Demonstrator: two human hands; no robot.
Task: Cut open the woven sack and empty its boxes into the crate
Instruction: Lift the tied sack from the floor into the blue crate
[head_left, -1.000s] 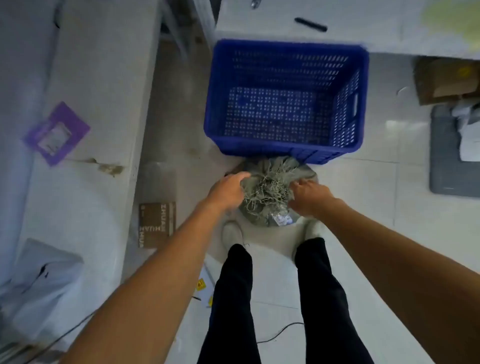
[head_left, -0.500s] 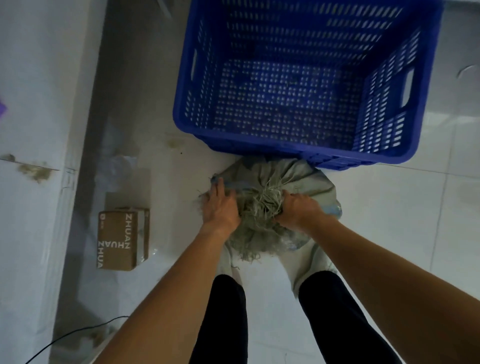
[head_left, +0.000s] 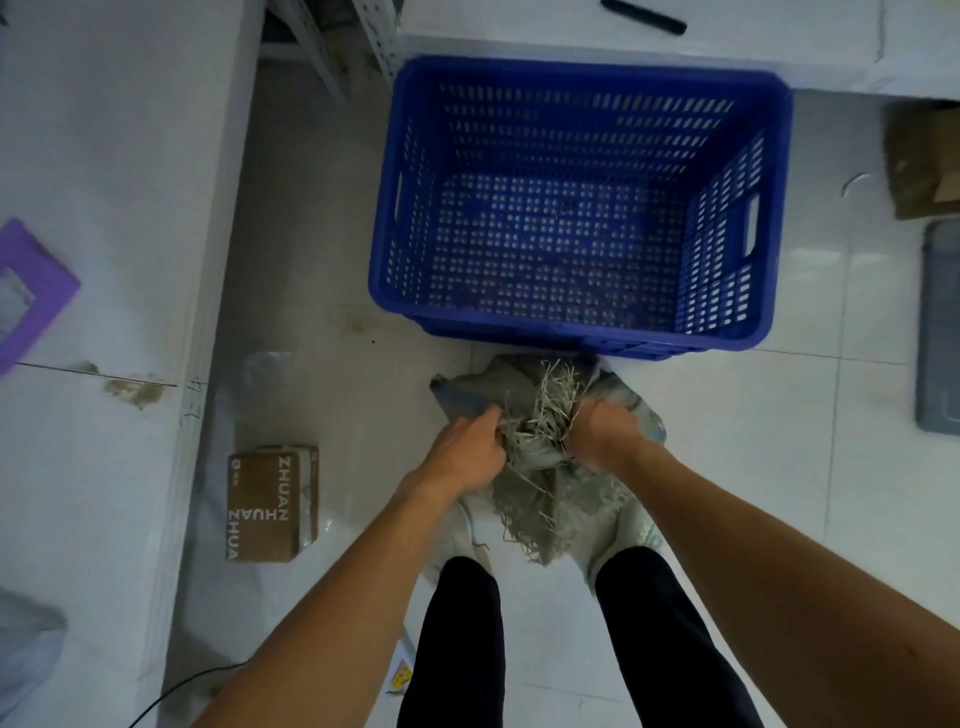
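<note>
A grey woven sack stands on the floor between my feet, its frayed top bunched into loose strands. My left hand grips the left side of the sack's mouth. My right hand grips the right side. The two hands are close together, pulling the fabric. Just beyond the sack sits a blue perforated plastic crate, with nothing inside it. The sack's contents are hidden.
A brown cardboard box printed ZHUAN lies on the floor to the left, beside a white bench bearing a purple frame. A black pen lies on the far table. A grey mat and a carton are at right.
The view pulled back and up, so the whole crate shows again. Both hands stayed on the sack's mouth and have gathered its frayed top tighter, with the sack lifted slightly.
</note>
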